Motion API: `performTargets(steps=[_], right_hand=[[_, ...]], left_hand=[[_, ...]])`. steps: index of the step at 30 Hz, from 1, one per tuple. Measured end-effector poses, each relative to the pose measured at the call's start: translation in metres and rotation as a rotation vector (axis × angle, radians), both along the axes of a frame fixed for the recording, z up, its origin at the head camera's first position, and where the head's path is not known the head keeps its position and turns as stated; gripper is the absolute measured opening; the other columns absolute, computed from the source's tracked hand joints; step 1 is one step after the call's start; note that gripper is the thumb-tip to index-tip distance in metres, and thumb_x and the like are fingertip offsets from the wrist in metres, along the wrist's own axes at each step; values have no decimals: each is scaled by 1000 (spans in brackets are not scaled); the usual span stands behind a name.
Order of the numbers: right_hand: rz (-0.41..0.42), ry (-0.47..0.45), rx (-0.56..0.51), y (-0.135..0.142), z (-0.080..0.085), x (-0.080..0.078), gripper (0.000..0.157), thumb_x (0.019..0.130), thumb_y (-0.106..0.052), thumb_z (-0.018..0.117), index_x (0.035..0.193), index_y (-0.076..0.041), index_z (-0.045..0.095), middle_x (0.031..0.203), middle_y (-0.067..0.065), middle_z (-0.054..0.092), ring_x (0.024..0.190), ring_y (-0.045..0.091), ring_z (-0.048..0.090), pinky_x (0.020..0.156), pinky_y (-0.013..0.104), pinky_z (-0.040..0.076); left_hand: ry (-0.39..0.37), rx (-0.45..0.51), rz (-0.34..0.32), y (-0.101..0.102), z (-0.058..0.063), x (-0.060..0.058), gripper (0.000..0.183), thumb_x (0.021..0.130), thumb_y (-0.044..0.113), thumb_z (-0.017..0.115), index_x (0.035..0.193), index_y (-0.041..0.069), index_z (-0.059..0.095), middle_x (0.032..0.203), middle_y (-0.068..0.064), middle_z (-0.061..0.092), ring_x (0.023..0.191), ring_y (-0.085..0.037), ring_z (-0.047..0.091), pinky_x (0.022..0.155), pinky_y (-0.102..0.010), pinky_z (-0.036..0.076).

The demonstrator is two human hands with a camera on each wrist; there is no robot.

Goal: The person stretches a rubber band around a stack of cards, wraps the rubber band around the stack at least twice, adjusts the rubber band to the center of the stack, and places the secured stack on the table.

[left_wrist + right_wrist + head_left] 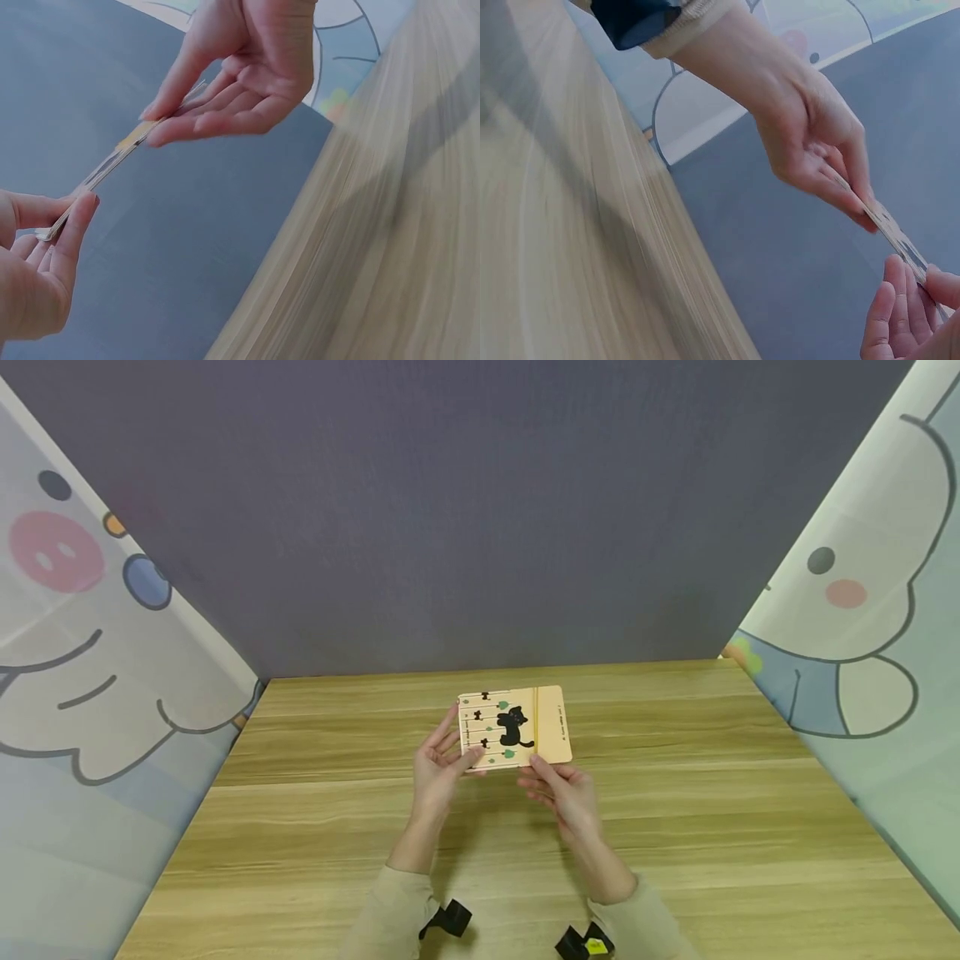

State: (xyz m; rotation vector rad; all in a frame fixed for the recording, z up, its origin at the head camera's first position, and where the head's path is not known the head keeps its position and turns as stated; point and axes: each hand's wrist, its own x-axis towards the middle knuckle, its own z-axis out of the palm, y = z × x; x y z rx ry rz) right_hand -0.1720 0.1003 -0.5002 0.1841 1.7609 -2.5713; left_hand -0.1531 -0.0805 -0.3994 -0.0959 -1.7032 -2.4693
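A thin cream notebook with a black cat and small green leaves on its cover is held above the table in the head view. A yellow elastic band runs across the cover near its right end. My left hand grips the left end, thumb on the cover and fingers beneath. At the lower edge by the band, my right hand pinches the notebook between thumb and fingers. Seen edge-on in the left wrist view, the notebook looks slim and tilted. The undersides of the fingers are partly hidden.
Below the hands lies a wood-grain table. A dark grey panel stands behind it, and cartoon-printed cloths flank both sides. Black wrist devices sit by the beige sleeves.
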Motion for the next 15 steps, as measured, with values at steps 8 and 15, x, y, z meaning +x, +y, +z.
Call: performTargets(steps=[8,15], right_hand=[[12,2,-37,-7,-10,-3,42,77,-29,68,100,6,62,90,20,65,80,34,63,65,41,58],[36,-15,-8,-5,-8,-4,43,76,-33,69,98,3,63,90,19,65,82,34,62,69,41,57]], left_hand=[[7,0,-1,3,-1,0,69,72,-15,63,131,17,44,116,-20,55,73,-25,65,56,-41,58],[-5,24,-2,0,0,0,70,72,-16,61,131,17,44,115,-21,55,75,-24,65,53,-33,58]])
